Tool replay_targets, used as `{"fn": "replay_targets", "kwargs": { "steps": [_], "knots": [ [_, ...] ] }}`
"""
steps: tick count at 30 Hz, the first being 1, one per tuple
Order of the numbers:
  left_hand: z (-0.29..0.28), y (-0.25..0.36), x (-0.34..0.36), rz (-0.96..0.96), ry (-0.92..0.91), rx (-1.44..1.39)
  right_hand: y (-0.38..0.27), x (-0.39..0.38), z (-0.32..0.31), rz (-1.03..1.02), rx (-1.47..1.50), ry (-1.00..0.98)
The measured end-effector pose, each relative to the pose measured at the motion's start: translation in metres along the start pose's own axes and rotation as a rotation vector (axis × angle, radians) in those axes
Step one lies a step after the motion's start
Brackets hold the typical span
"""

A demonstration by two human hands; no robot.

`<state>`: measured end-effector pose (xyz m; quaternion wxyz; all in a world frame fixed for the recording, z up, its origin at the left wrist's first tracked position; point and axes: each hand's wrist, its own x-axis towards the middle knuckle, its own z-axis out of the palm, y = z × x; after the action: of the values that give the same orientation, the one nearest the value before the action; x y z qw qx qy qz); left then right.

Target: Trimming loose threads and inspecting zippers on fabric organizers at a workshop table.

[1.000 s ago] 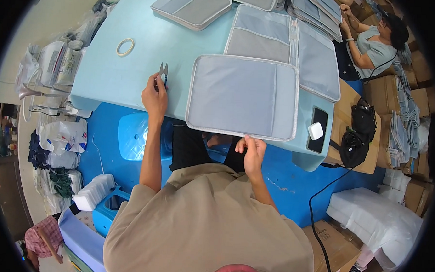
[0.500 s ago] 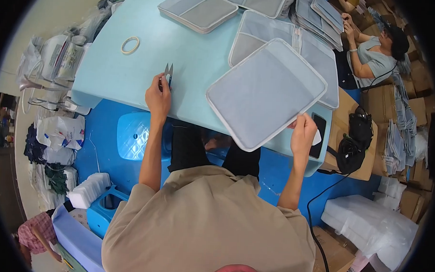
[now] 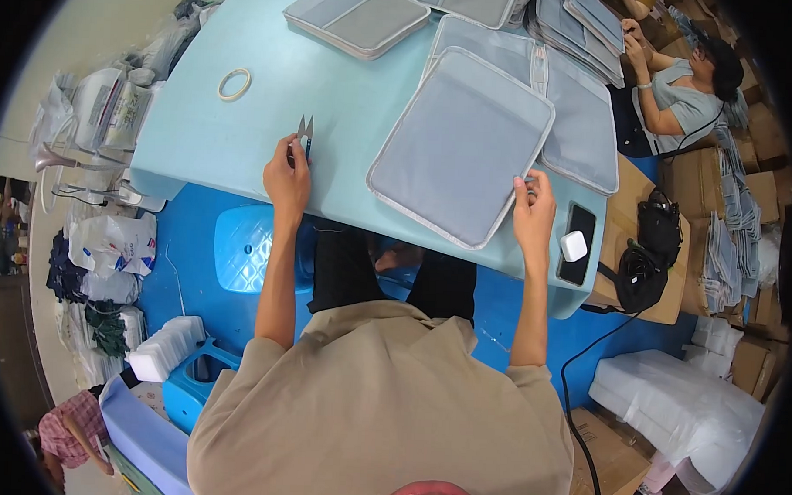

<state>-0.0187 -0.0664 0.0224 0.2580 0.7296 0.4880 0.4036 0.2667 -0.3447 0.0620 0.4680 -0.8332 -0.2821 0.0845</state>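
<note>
My left hand (image 3: 287, 174) rests on the light blue table (image 3: 243, 137) and grips small thread snips (image 3: 305, 133), their blades pointing away from me. My right hand (image 3: 534, 207) pinches the near right edge of a flat grey zippered case (image 3: 461, 145) that lies tilted on the table, partly over a second, opened grey case (image 3: 575, 123).
A tape ring (image 3: 233, 84) lies far left on the table. More grey cases (image 3: 360, 15) are stacked at the far edge. A black phone with a white earbud box (image 3: 574, 246) sits right of my hand. Another person (image 3: 680, 92) sits at far right beside cardboard boxes.
My right hand has swung the grey case clockwise and moved from the near edge out to the right. The left hand with the snips has stayed put.
</note>
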Motion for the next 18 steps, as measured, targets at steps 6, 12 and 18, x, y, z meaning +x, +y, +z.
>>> {"fn": "replay_targets", "kwargs": {
  "steps": [6,12,18],
  "knots": [
    [0.001,0.0,0.001,0.003,0.001,-0.021,-0.013,0.046,-0.025,-0.191,-0.278,0.034],
    [0.002,-0.003,0.0,0.029,0.013,0.014,-0.028,0.098,-0.016,-0.336,-0.511,0.019],
    [-0.001,-0.003,-0.001,0.041,0.024,-0.001,-0.053,0.063,0.017,-0.442,-0.342,0.113]
  ]
}}
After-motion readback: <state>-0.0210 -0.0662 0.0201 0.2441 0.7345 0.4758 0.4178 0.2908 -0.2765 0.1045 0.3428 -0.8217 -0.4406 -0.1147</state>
